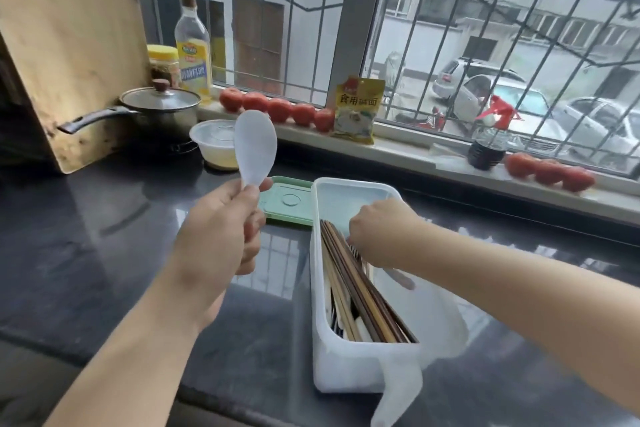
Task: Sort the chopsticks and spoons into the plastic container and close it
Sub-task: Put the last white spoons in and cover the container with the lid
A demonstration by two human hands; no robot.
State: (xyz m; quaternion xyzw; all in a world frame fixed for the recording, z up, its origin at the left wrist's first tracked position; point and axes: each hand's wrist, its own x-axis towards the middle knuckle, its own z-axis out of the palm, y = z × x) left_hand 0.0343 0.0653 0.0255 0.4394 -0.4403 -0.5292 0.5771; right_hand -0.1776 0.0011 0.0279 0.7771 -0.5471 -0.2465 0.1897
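A tall pale wooden cutting board (65,38) leans upright at the counter's far left corner. Just right of it a steel saucepan with a glass lid and dark handle (157,107) sits at the back edge, with a yellow-capped jar (163,62) and a clear oil bottle with a yellow and blue label (193,48) behind it; the label's writing is too blurred to read. In front of the pan stands a round clear plastic tub (213,146).

The left hand (221,232) is raised above the dark glossy stone counter (86,236), fingers and thumb curled tight round the handle of a white translucent plastic rice paddle (255,146), blade upward. Behind that hand a pale green plastic lid (287,199) lies flat on the counter, touching the far left corner of the long white plastic container (349,367). Inside the container, wooden chopsticks in brown and tan (360,288) lie lengthwise along its left side. The right hand (379,230) reaches down into the container, fingertips at the chopsticks; whether it pinches them cannot be told. A translucent plastic piece (398,395) hangs over the container's near right corner.

On the white windowsill (408,146) sit a row of red tomatoes (277,107), a yellow packet printed 食用碱面 (358,107), a dark spray bottle with a red trigger (488,142), and more tomatoes (550,170). Beyond the barred window (346,10) are parked cars and buildings.
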